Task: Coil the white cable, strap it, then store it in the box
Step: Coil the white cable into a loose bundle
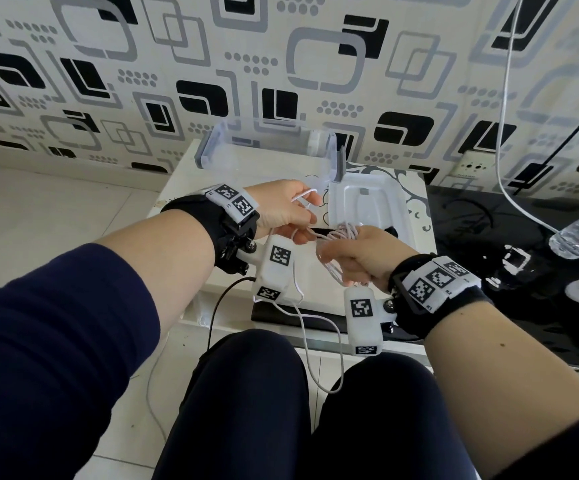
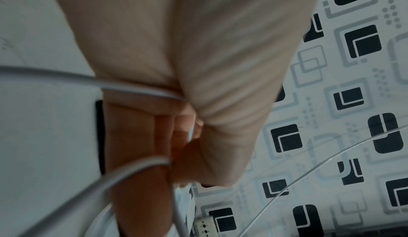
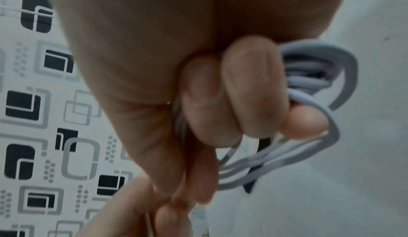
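Coiling is mostly done: right hand (image 1: 357,252) clutches the white cable (image 3: 309,83) bundle, left hand (image 1: 281,209) pinches its loose tail, while strapping and boxing remain.

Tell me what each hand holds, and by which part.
The right hand grips the white cable round its gathered loops. The left hand pinches a loose strand of the same cable beside the bundle.

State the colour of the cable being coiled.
White; the white cable shows best in the head view, greyer in the wrist views.
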